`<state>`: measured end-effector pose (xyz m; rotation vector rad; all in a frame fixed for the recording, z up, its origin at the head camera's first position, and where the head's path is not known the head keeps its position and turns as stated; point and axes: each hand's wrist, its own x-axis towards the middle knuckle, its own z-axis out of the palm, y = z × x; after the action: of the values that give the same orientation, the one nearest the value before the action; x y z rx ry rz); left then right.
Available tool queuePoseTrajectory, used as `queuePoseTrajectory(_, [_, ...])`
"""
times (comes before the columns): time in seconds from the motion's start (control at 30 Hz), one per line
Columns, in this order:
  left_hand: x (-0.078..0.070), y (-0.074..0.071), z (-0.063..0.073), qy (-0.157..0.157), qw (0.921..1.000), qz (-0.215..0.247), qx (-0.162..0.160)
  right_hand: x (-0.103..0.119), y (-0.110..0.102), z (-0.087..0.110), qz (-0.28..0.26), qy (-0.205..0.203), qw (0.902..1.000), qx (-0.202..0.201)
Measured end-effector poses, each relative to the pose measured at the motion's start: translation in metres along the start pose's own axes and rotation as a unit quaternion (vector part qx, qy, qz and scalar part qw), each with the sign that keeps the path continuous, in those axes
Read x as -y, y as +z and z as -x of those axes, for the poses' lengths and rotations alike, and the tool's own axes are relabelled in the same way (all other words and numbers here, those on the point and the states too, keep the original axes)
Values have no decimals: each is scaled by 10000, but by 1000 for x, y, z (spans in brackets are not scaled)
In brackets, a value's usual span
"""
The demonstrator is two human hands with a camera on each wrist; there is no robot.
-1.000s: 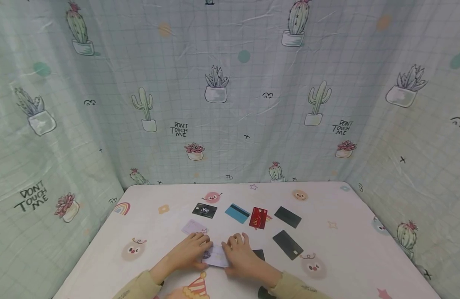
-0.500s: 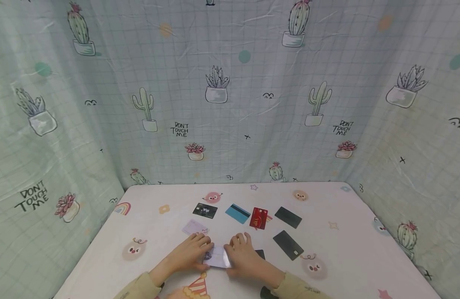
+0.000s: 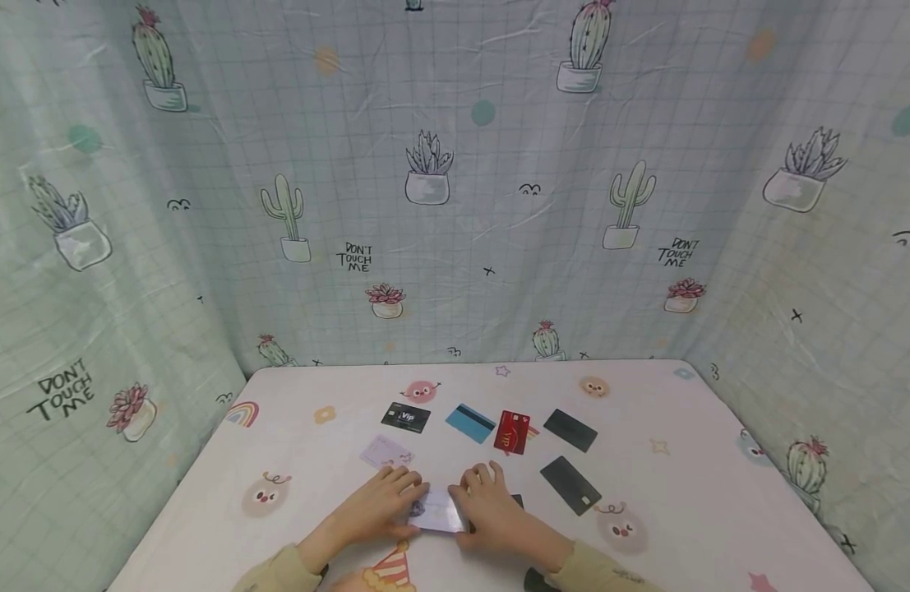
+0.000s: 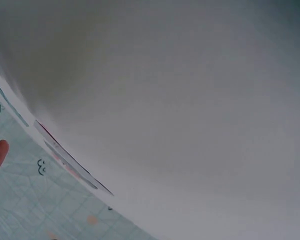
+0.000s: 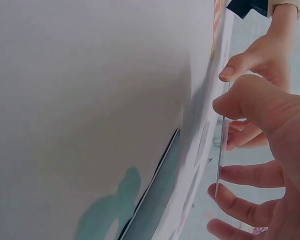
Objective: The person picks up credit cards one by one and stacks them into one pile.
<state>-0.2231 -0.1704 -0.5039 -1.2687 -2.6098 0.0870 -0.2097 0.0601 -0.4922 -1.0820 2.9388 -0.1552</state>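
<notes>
Between my two hands is a pale lilac card with a dark printed patch near its left end. My left hand pinches the left end between thumb and fingers. The right end is in the grip of my right hand; in the right wrist view its thumb and fingers hold the thin card seen edge-on, above the table. Beyond it in that view is the left hand. A dark card lies partly hidden behind my right hand. Another pale lilac card lies just beyond my left fingers.
Farther back on the table lie a black VIP card, a blue card with a dark stripe and a red VIP card. Two dark cards lie to the right. A cactus-print curtain hangs around the table.
Both hands have shifted slightly to the right with the lilac card between them. The cards lying on the table have not moved.
</notes>
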Motion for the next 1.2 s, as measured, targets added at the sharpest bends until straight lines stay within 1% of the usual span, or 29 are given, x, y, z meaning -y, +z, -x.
queuePoseTrajectory(0.2, [-3,0,2,56,9998,-59,-155,-3,-2,4,16,-30,10000,-23])
queuePoseTrajectory(0.37, [-4,-1,2,76,9998,-63,-187,-5,-4,6,-47,-68,10000,-23])
queuePoseTrajectory(0.6, [-5,-2,1,98,9998,-12,-200,-9,-3,10,-80,-197,9997,-140])
queuePoseTrajectory(0.9, [-7,0,0,165,9996,-83,-205,-15,-3,17,-3,-462,9983,-367])
queuePoseTrajectory(1.1, [-10,-1,0,188,9995,-43,-252,-20,0,21,25,-527,9970,-572])
queuePoseTrajectory(1.2, [-11,-1,-1,229,9992,-112,-293,-21,1,22,16,-527,9966,-626])
